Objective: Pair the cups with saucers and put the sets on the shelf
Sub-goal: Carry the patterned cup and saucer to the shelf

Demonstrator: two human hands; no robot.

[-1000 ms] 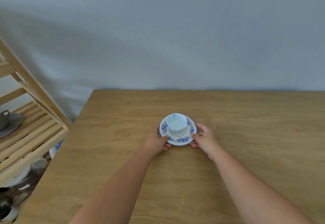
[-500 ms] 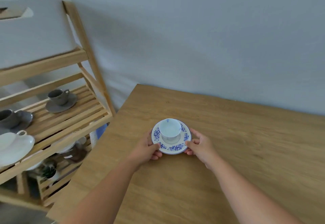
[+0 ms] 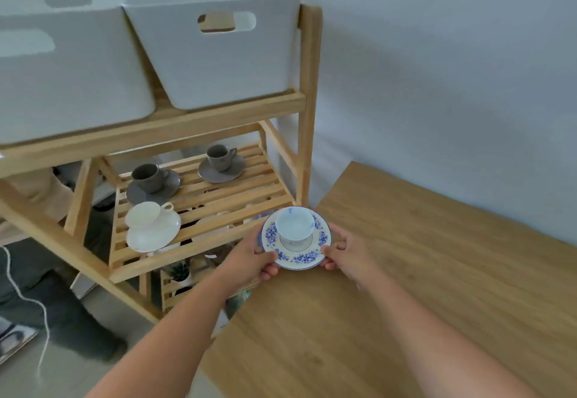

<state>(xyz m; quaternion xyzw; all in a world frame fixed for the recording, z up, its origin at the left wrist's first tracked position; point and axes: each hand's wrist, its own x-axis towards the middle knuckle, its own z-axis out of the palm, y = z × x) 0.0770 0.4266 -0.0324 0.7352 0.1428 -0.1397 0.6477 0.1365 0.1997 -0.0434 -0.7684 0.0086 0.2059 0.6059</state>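
A white cup (image 3: 294, 223) stands on a blue-flowered saucer (image 3: 299, 258). My left hand (image 3: 253, 262) grips the saucer's left rim and my right hand (image 3: 347, 254) grips its right rim. I hold the set in the air over the table's left corner, beside the wooden shelf (image 3: 224, 190). On the slatted middle shelf stand two grey cups on grey saucers (image 3: 152, 180) (image 3: 221, 160) and a white cup on a white saucer (image 3: 150, 223).
Two white storage bins (image 3: 215, 54) (image 3: 62, 79) fill the top shelf. The wooden table (image 3: 421, 288) spreads to the right. A lower shelf holds a small plant (image 3: 180, 272) and other items. A white cord (image 3: 28, 297) lies on the floor at left.
The view has swung left toward the shelf. Both hands have lifted the cup and saucer off the table and carried them left to the table's corner.
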